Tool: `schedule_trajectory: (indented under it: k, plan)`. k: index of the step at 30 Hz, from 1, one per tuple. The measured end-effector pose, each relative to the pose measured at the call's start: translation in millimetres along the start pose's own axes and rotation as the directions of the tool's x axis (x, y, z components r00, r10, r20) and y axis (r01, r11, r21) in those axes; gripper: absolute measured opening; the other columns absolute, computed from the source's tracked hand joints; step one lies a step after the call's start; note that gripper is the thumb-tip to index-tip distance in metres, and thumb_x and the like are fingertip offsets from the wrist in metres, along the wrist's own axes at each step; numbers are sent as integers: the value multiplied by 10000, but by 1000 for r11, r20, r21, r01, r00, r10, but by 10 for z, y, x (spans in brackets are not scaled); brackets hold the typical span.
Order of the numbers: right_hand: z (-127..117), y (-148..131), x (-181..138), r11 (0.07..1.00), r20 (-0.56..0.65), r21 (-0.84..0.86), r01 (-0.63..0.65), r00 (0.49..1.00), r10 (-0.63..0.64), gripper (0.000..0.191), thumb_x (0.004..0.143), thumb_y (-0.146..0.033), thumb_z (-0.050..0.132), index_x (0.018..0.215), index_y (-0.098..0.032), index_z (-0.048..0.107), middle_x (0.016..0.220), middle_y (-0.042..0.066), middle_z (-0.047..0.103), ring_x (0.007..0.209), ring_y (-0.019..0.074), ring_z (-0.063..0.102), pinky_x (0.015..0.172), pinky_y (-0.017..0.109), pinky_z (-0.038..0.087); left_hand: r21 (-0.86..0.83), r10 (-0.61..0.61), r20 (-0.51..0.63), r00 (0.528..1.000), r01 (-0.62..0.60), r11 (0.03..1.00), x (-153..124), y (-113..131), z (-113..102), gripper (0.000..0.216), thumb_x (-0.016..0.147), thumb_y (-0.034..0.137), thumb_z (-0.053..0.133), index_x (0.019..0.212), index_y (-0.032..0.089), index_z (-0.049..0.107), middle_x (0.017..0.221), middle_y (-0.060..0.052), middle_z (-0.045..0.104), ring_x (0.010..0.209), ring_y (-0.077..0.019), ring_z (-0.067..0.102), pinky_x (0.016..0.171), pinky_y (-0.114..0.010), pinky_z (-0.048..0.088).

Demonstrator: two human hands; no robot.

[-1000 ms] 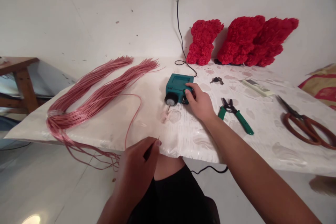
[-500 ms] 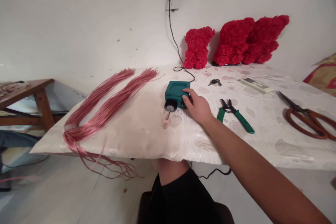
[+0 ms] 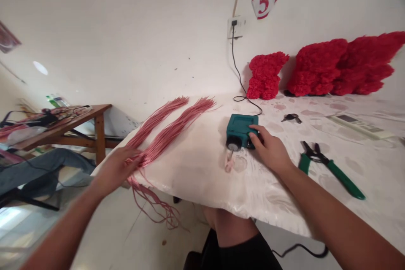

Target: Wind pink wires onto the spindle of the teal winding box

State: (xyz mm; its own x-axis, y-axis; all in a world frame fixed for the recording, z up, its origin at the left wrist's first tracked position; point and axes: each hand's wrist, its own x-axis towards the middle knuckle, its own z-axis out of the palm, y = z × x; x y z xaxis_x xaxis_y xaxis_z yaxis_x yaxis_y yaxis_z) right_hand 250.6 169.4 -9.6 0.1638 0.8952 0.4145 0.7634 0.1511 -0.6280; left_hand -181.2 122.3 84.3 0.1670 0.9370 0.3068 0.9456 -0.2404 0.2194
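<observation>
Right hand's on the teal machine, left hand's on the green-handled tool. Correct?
No: the left hand is at the pink strands, not the green-handled tool; the head view shows it. The right hand is on the teal machine, as you said.

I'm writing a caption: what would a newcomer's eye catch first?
Bright red flowers by the wall, at the back right. Nearer, the right hand touches a teal machine. To the left, long pink cords lie on the table, the left hand at their near end.
</observation>
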Motion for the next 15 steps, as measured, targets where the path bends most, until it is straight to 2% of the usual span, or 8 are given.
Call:
schedule_trajectory:
  k: [2, 6, 9, 11, 12, 13, 14, 15]
  plan:
    - [5, 14, -1, 1000, -1, 5, -5, 1000, 5, 537, 946, -567, 388, 1294, -227, 613, 629, 23, 609, 618, 256, 614, 571, 313, 390, 6, 69, 47, 997, -69, 998, 320, -2, 285, 228, 930, 290, 566, 1030, 164, 729, 1056, -18, 700, 1103, -217, 615, 1049, -316, 416]
    - [17, 20, 12, 1000, -8, 15, -12, 1000, 12, 526, 938, -566, 406, 1284, -234, 622, 634, 25, 610, 621, 253, 612, 577, 311, 391, 17, 55, 27, 998, -55, 998, 559, 198, 563, 220, 863, 227, 567, 1003, 149, 718, 1064, -105, 668, 1114, -298, 586, 1025, -420, 431]
    - [23, 19, 20, 1000, -3, 15, -18, 1000, 19, 514, 938, -559, 414, 1276, -238, 629, 629, 21, 611, 612, 246, 609, 576, 304, 387, -52, 34, 5, 999, -34, 998, 90, 549, 660, 234, 884, 215, 503, 1009, 159, 693, 1134, -148, 661, 1136, -315, 571, 1005, -457, 447]
    - [25, 19, 21, 1000, -1, 13, -20, 1000, 20, 509, 941, -560, 414, 1280, -245, 625, 632, 16, 610, 622, 243, 611, 583, 300, 386, -210, 94, 150, 984, -62, 976, -438, 805, 856, 211, 910, 282, 507, 952, 235, 709, 974, -52, 716, 886, -215, 654, 814, -318, 532]
    - [25, 19, 20, 1000, -4, 12, -19, 1000, 19, 510, 943, -561, 411, 1286, -247, 620, 636, 15, 609, 631, 243, 612, 589, 300, 387, -433, 166, 399, 902, 26, 901, -691, 911, 1010, 186, 895, 301, 567, 983, 263, 726, 963, -22, 733, 855, -195, 662, 790, -290, 531]
    - [24, 17, 19, 1000, -8, 11, -18, 1000, 19, 514, 945, -564, 407, 1292, -247, 615, 637, 13, 606, 638, 242, 611, 594, 300, 388, -565, 265, 614, 744, 179, 806, -901, 994, 1198, 140, 854, 322, 657, 952, 278, 746, 922, 2, 744, 826, -186, 672, 764, -273, 529]
    - [23, 14, 16, 1000, -11, 13, -18, 1000, 18, 519, 948, -565, 402, 1298, -244, 610, 639, 12, 604, 640, 240, 610, 597, 301, 390, -545, 151, 705, 692, 394, 740, -1051, 1048, 1410, 79, 848, 300, 688, 851, 244, 744, 890, 2, 739, 834, -188, 672, 794, -286, 522]
    - [21, 10, 14, 1000, -12, 15, -17, 1000, 17, 524, 950, -565, 397, 1301, -238, 608, 640, 12, 602, 638, 237, 609, 598, 301, 393, -497, 1, 701, 713, 489, 717, -1134, 1075, 1635, 146, 902, 297, 644, 821, 197, 714, 899, -21, 721, 890, -196, 663, 863, -321, 518]
